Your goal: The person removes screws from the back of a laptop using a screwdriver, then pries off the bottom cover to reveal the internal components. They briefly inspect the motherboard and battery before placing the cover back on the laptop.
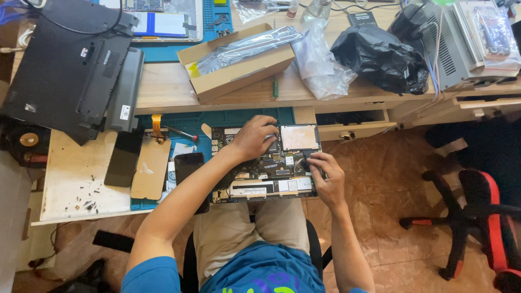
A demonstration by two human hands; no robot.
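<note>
Under both hands (255, 137) (lid off): opened laptop (266, 163)

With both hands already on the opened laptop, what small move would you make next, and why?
Probably lift the part under the right hand gently while the left hand steadies the opened laptop: the right fingertips pinch at its right edge, and the left palm rests flat on the board.
</note>
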